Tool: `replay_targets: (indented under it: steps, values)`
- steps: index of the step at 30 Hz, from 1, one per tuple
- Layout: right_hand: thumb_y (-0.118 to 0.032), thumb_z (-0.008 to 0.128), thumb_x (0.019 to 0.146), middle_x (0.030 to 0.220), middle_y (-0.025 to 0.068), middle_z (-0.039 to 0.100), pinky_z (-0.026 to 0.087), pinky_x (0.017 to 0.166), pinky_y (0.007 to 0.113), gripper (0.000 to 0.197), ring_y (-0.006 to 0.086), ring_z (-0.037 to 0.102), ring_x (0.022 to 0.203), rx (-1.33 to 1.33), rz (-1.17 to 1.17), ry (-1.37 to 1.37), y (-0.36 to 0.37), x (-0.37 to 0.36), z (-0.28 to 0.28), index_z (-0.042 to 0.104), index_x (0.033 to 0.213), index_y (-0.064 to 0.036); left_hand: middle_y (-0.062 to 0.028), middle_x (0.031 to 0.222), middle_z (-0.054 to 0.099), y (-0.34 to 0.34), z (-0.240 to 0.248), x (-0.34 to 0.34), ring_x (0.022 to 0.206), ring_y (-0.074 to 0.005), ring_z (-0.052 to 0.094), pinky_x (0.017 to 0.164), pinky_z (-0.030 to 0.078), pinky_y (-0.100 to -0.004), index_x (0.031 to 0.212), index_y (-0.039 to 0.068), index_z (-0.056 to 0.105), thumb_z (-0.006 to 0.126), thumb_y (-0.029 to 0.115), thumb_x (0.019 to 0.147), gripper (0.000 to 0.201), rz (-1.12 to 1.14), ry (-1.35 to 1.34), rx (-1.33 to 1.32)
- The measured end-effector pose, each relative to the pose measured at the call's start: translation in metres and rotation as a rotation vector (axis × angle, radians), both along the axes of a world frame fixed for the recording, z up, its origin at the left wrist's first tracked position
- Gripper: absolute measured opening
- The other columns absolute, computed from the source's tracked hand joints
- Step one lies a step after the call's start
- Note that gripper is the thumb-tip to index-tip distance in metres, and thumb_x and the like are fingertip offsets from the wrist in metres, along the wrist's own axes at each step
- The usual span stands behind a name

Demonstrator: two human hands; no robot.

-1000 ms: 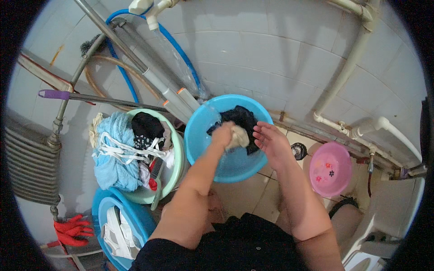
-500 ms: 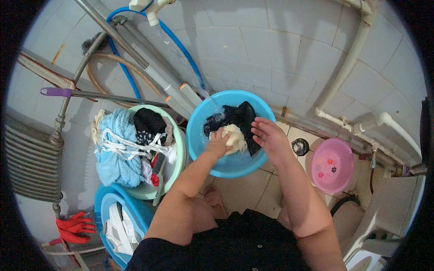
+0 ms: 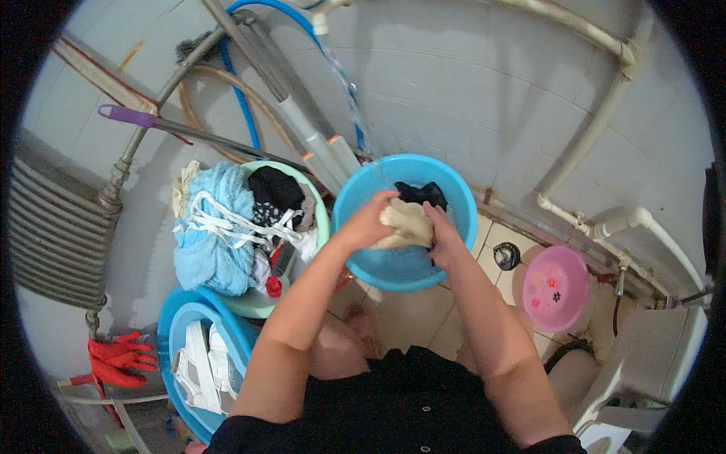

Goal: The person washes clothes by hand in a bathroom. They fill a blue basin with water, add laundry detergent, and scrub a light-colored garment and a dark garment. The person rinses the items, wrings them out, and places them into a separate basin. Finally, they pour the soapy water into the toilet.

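Observation:
Over the blue basin [image 3: 346, 193] I hold a wet cream cloth [image 3: 408, 225] between both hands. My left hand [image 3: 369, 222] grips its left side, and my right hand [image 3: 448, 239] is closed on its right side. What kind of garment the cloth is cannot be made out. Behind it, dark cloth [image 3: 420, 194] lies in the water, partly hidden by the cream cloth and my right hand. Water [image 3: 352, 98] runs down from the tap [image 3: 321, 24] to the basin's far left side.
To the left, a pale green basin [image 3: 324, 219] is heaped with clothes and a light blue towel [image 3: 215, 234]. Nearer stand nested blue tubs [image 3: 168, 318] with white shoes [image 3: 198, 371]. A pink basin [image 3: 556, 310] and floor drain [image 3: 506, 256] are at right; pipes [image 3: 597, 113] line the wall.
My right hand, open and apart before, has closed on the cream cloth. The cloth is lifted and held between both hands. The whole view has shifted slightly.

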State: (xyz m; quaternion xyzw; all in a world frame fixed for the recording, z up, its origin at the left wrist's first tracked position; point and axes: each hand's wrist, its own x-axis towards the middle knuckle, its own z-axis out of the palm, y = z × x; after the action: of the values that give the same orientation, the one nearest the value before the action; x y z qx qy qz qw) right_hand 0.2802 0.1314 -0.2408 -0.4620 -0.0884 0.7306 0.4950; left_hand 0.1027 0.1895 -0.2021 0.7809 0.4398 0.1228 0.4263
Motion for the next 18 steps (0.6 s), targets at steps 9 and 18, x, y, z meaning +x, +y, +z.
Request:
replay_targets:
  steps: [9,18]
  values:
    - [-0.017,0.051,0.09,0.116,0.0106,0.055,0.045,0.088,0.037,0.033,0.023,0.055,0.102,0.429,-0.274,-0.074,0.016,-0.025,0.012,0.048,0.12,-0.0047,-0.0096,0.136,0.04,-0.02,-0.015,-0.002,0.123,-0.0282,0.04,0.101,0.033,-0.0402,0.137,0.012,0.03,0.053,0.055,0.083,0.073,0.518,-0.932,-0.905]
    - [-0.028,0.051,0.089,0.089,0.0115,0.06,0.045,0.071,0.035,0.025,0.0225,0.058,0.08,0.74,-0.306,-0.792,0.003,-0.075,-0.041,0.058,0.092,-0.0041,-0.0136,0.108,0.059,-0.002,-0.048,0.04,0.099,-0.0268,0.057,0.083,0.045,-0.0384,0.113,0.005,0.054,0.052,0.044,0.086,0.048,0.715,-1.08,-0.801]
